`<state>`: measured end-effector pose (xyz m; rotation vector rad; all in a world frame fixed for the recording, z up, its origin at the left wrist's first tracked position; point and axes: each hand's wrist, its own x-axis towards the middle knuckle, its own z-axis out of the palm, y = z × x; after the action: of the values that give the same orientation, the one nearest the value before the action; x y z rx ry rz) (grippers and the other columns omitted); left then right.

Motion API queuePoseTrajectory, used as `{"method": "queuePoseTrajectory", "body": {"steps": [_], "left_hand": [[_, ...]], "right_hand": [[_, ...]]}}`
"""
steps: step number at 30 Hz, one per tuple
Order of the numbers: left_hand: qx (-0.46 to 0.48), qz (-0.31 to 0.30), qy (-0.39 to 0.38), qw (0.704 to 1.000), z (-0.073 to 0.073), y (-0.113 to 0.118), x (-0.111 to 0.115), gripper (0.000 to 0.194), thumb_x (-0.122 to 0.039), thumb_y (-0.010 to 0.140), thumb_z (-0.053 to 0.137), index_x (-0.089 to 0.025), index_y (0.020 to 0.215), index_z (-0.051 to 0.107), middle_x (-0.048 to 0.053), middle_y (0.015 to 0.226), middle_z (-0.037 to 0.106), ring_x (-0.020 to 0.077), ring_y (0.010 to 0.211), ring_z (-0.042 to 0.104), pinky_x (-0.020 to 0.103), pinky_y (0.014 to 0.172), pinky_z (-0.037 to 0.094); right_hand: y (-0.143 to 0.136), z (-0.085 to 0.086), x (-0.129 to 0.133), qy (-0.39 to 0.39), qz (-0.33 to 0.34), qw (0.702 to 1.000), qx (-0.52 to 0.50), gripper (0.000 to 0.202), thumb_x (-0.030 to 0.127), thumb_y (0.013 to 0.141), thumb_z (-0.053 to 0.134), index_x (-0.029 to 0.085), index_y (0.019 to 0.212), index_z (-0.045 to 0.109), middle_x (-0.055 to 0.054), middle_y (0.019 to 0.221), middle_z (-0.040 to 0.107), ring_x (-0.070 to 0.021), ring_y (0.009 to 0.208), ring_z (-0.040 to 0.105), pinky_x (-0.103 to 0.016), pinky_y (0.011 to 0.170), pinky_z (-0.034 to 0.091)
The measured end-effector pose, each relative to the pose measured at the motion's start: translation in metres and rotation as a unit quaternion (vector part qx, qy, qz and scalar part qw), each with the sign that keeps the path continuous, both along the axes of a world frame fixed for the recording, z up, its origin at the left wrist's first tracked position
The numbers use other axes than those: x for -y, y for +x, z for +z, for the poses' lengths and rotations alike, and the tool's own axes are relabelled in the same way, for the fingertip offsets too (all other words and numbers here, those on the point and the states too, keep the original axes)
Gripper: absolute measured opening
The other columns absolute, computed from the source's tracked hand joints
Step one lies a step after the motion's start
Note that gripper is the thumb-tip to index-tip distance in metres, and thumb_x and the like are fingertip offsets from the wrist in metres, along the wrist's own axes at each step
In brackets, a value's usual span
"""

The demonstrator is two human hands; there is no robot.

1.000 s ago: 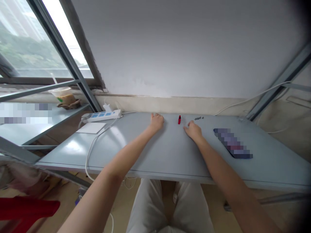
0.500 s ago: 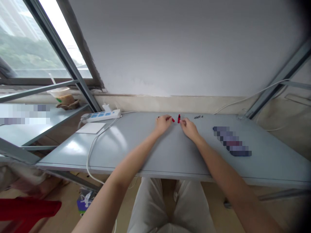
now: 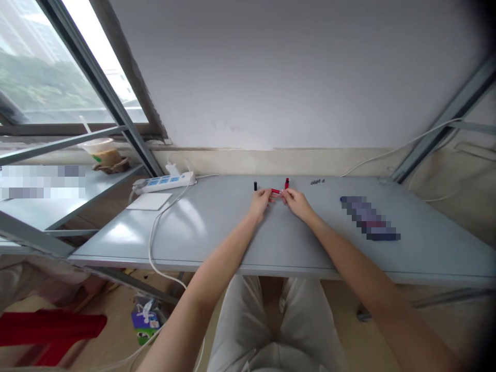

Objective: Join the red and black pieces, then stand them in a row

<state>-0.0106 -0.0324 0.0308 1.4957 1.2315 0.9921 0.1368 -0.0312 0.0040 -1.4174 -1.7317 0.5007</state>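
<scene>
The bench [image 3: 232, 232] looks like smooth painted metal, glossy (light streaks across it). The power strip [image 3: 170, 181] appears plastic; the trousers [image 3: 236, 320] are matt cloth.

From here I can't read any lettering, brand, number or sign, neither on the white power strip [image 3: 170, 181] toward ten o'clock nor on the purple-and-green bag [image 3: 145, 321] down at seven o'clock.

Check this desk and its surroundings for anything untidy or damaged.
The white cable loops loosely across the desk and droops over its front edge, where it might snag. The wall has a ragged edge along the window frame. No spill shows.
</scene>
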Motion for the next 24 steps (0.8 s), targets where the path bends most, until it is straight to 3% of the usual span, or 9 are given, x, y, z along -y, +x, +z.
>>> {"method": "queuePoseTrajectory", "body": {"steps": [9, 16, 24], "left_hand": [[0.134, 0.043, -0.049, 0.989, -0.0055, 0.0015, -0.0035, 0.021, -0.025, 0.083, 0.042, -0.013, 0.082, 0.059, 0.009, 0.086, 0.067, 0.0068, 0.055, 0.052, 0.018, 0.044, 0.031], [0.141, 0.043, -0.037, 0.988, -0.004, 0.003, 0.0002, 0.019, -0.026, 0.081, 0.045, -0.014, 0.074, 0.059, 0.007, 0.078, 0.065, 0.0071, 0.054, 0.051, 0.019, 0.046, 0.031], [0.124, 0.029, -0.021, 0.992, -0.0065, 0.0031, 0.0001, 0.009, -0.024, 0.074, 0.059, -0.015, 0.074, 0.059, 0.007, 0.081, 0.065, 0.0103, 0.064, 0.055, 0.022, 0.053, 0.038]], "right_hand": [[0.005, -0.0087, -0.004, 0.083, 0.032, 0.996, 0.0, 0.028, 0.044, 0.079, 0.049, 0.018, 0.089, 0.055, -0.004, 0.079, 0.061, -0.0133, 0.061, 0.052, -0.026, 0.062, 0.041], [0.0042, -0.0065, -0.0013, 0.116, 0.026, 0.992, 0.042, 0.023, 0.037, 0.081, 0.049, 0.018, 0.091, 0.059, -0.005, 0.088, 0.062, -0.0121, 0.063, 0.052, -0.027, 0.067, 0.043], [0.0096, -0.0002, 0.0012, 0.14, 0.005, 0.976, 0.165, 0.019, 0.029, 0.081, 0.051, 0.018, 0.092, 0.062, -0.007, 0.09, 0.059, -0.0163, 0.082, 0.055, -0.029, 0.075, 0.041]]}}
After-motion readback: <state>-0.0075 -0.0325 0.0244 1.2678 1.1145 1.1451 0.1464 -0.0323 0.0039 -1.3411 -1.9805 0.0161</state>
